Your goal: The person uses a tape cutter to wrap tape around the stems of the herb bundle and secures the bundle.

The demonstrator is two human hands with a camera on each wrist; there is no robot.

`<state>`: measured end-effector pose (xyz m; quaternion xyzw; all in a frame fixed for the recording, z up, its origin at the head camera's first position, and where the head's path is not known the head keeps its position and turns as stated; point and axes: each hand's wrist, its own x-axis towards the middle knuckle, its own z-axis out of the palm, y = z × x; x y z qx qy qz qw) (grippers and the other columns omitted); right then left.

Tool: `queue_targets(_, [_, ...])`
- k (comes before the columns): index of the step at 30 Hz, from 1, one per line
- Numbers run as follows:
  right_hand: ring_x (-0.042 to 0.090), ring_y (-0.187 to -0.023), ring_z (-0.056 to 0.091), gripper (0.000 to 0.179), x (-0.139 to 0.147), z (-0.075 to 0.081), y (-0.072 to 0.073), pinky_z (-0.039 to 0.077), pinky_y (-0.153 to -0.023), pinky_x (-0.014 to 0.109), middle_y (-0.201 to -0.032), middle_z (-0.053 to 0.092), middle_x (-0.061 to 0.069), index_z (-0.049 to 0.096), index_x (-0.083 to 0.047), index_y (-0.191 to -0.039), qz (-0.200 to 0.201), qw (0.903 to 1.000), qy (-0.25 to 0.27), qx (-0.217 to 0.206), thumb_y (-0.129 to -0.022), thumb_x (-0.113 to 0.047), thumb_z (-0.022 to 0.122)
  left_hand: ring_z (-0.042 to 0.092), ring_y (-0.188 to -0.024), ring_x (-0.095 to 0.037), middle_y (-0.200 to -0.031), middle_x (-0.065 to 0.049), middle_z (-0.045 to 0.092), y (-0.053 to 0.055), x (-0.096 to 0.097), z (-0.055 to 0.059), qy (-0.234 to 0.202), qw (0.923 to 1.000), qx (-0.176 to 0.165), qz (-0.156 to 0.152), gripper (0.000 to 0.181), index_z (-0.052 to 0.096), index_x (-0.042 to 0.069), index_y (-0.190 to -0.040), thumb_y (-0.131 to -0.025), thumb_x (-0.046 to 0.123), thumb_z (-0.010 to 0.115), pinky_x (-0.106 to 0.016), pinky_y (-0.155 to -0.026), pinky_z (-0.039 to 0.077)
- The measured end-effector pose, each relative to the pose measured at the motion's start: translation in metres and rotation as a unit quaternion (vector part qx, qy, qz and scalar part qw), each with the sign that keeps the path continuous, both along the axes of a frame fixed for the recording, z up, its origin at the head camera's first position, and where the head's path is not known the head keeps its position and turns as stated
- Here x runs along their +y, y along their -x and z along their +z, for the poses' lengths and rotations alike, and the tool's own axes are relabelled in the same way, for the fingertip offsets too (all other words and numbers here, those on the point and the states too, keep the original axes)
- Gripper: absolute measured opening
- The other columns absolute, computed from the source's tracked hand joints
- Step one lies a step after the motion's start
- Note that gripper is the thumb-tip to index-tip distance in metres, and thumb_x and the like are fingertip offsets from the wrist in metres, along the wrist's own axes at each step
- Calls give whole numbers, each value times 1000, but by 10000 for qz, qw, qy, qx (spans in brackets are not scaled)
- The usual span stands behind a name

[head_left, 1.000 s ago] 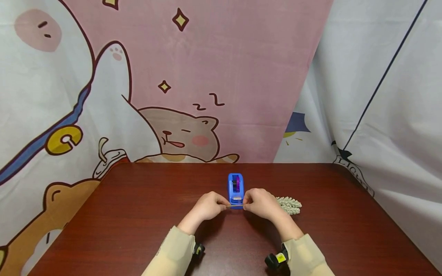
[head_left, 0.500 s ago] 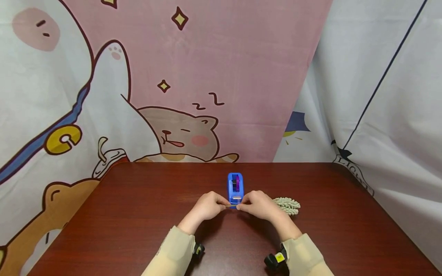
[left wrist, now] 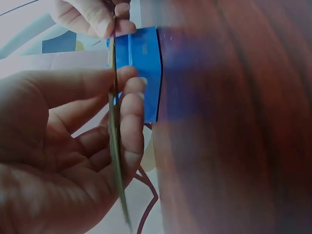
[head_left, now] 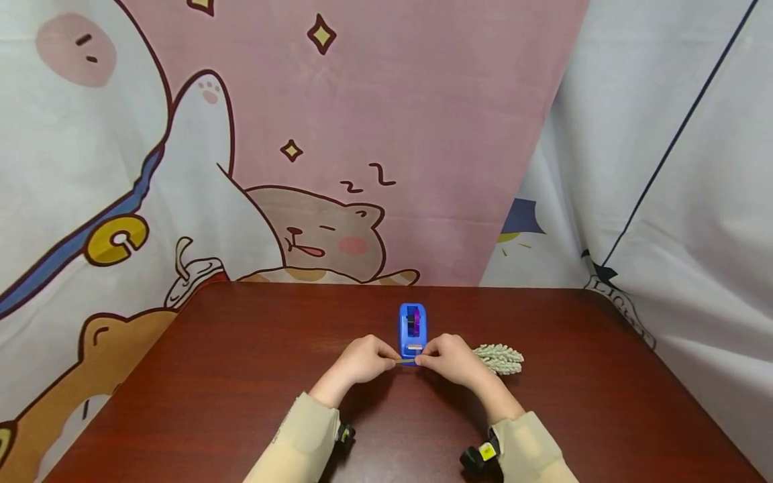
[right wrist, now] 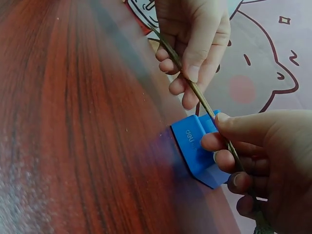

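A thin greenish-brown stem (head_left: 406, 361) runs between both hands, just in front of a blue tape dispenser (head_left: 413, 341). My left hand (head_left: 365, 361) pinches it between thumb and fingers, and its bare end sticks out past that palm in the left wrist view. On the other side my right hand (head_left: 451, 358) pinches the same stem (right wrist: 202, 100) a short way along. Beyond the right hand shows a pale green, wheat-like head (head_left: 501, 359), at the stem's other end. A purple-and-black roll (head_left: 413, 321) sits in the dispenser. My right hand hides part of the stem.
The dark red-brown tabletop (head_left: 272, 335) spreads around the hands. Behind its far edge hangs a pink cloth with cartoon animals (head_left: 423, 134), and a white cloth (head_left: 676, 201) hangs at the right. Small black cameras (head_left: 471, 459) are strapped at both wrists.
My right hand has moved a little left, nearer my left hand, so less stem shows between them. The wheat-like head has also shifted slightly left. My left hand keeps its pinch.
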<state>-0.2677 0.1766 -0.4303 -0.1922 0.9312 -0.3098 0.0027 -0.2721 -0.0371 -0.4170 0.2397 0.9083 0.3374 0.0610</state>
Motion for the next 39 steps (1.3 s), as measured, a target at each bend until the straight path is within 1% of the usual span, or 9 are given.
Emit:
queue_targets(6, [9,-57,45,18,0,-2,1,38,-51,26,-64,58,-8,72,-10,-71,-74,9999,125,42,-85,-20,74,58,-78,-13,-85,3,71,9,-2,7,347,9994,69,-7,12,79,11,-91,-87,17,69,-33,-72,49])
queue_targets(9, [9,-57,46,17,0,-3,1,40,-51,26,-64,59,-8,72,-10,-71,-93,9998,154,8,-85,-20,74,61,-83,-15,-89,1,72,14,-2,11,399,9990,143,112,13,79,10,-93,-87,17,69,-35,-75,50])
queue_targets(15, [9,-54,49,18,-1,-3,1,42,-50,27,-62,59,-7,72,-9,-70,-175,9994,284,-98,-84,-20,75,66,-95,-25,-98,-8,73,26,5,19,52,9987,232,457,21,76,4,-103,-86,16,70,-42,-82,51])
queue_targets(16, [9,-53,49,17,-1,-3,0,42,-50,27,-62,59,-7,72,-9,-70,-190,9993,310,-107,-84,-19,75,66,-95,-26,-99,-9,72,29,7,19,-45,9984,224,520,23,75,3,-105,-86,15,70,-42,-81,52])
queue_targets(18, [8,-52,49,17,-1,-3,0,43,-50,27,-61,59,-7,72,-9,-70,-203,9991,350,-104,-83,-19,75,67,-83,-23,-99,-11,72,34,11,19,-262,9974,134,653,27,73,2,-110,-86,15,70,-38,-74,53])
queue_targets(23, [7,-48,50,17,-2,-4,-1,42,-48,27,-59,60,-4,72,-7,-69,-204,9986,476,-124,-83,-17,75,64,-57,-15,-102,-14,70,45,25,15,-914,9895,-218,1102,34,69,4,-120,-87,13,71,-26,-55,52])
queue_targets(29, [8,-47,50,18,-2,-5,-1,42,-47,27,-57,58,-5,73,-7,-70,-251,9978,574,-210,-84,-18,75,70,-66,-24,-105,-16,70,52,36,8,-1396,9797,-348,1393,31,70,4,-118,-88,9,70,-26,-55,54])
queue_targets(34, [8,-48,49,17,-2,-6,-1,43,-47,27,-57,57,-8,73,-7,-70,-282,9975,612,-201,-83,-18,75,69,-65,-21,-101,-13,71,57,40,0,-1437,9780,-291,1481,26,73,6,-113,-87,10,71,-25,-56,53])
queue_targets(39, [8,-48,50,17,-1,-7,-1,43,-47,27,-58,57,-7,73,-8,-70,-338,9971,652,-210,-82,-18,76,69,-64,-21,-102,-12,71,59,40,-6,-1468,9770,-156,1541,27,73,9,-114,-87,11,71,-24,-55,51])
